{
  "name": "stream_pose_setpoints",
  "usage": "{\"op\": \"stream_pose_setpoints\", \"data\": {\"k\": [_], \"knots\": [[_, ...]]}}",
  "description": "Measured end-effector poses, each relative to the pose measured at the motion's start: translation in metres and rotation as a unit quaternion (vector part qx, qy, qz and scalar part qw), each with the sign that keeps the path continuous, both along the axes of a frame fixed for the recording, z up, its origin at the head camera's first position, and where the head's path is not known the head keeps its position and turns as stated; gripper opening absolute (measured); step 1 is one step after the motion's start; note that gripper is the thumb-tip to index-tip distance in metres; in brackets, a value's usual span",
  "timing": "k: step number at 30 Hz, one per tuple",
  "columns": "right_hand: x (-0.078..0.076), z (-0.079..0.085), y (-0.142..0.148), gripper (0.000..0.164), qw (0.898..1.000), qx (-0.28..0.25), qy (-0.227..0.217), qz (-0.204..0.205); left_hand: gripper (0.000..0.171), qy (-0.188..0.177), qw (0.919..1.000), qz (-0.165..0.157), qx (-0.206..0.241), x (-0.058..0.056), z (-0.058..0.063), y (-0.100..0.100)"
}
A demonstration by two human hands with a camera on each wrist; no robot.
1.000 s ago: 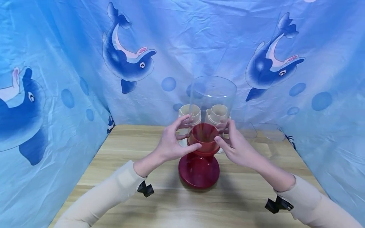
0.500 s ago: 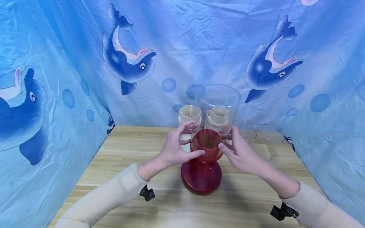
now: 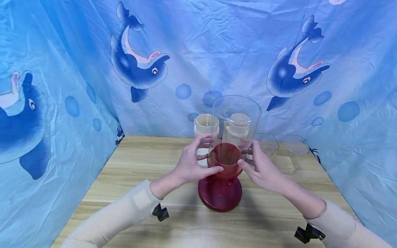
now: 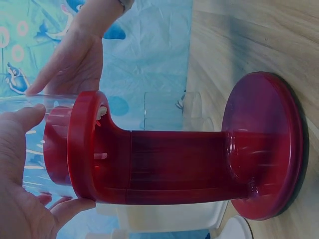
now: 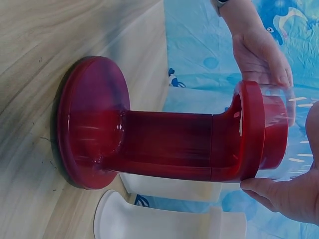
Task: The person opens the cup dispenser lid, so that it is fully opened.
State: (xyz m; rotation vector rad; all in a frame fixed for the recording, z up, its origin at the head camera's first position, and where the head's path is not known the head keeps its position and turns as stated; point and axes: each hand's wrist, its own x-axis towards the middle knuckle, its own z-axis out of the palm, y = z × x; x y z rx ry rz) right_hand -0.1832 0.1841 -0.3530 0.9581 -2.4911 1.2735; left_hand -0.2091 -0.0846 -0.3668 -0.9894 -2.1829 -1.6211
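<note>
A tall clear cylinder [image 3: 236, 107] stands upright on a dark red stand [image 3: 219, 195], around the red cup at its top. The stand's column [image 4: 174, 167] and round base on the table show in the left wrist view. My left hand [image 3: 193, 163] holds the cylinder's lower left side, its thumb in front and its fingers round behind. Opposite, my right hand [image 3: 263, 169] grips the right side in the same way. In the right wrist view, the cylinder's lower edge lies close to the red ring [image 5: 251, 132]; I cannot tell whether it is fully seated.
Two cream-white stands, a left one [image 3: 206, 129] and a right one [image 3: 238, 131], rise behind the red stand. Further right are two clear containers, a nearer one [image 3: 269, 142] and a farther one [image 3: 294, 144]. A dolphin-print curtain [image 3: 192, 44] surrounds the wooden table [image 3: 139, 151].
The clear cylinder's top has come down and a little to the right, and both hands have moved with it. The red stand has shifted slightly toward me and to the right.
</note>
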Motion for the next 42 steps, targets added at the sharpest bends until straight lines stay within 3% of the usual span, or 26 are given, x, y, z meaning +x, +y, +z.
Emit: {"op": "stream_pose_setpoints", "data": {"k": [20,31,37,42], "knots": [[0.006,-0.006,-0.001,0.048,1.000,0.012,-0.016,-0.016,0.096,-0.004,1.0000,-0.001,-0.004,0.005,-0.008,-0.001],[0.006,-0.016,-0.001,0.047,0.999,-0.004,0.014,-0.043,0.101,0.012,0.9990,0.011,-0.041,0.003,-0.011,-0.005],[0.005,-0.010,-0.002,0.065,0.995,-0.051,0.064,-0.052,0.113,0.005,0.9970,0.001,-0.077,-0.008,-0.020,-0.010],[0.006,-0.002,-0.004,0.076,0.992,-0.073,0.075,-0.063,0.112,-0.031,0.9950,-0.062,-0.071,-0.029,-0.037,-0.012]]}}
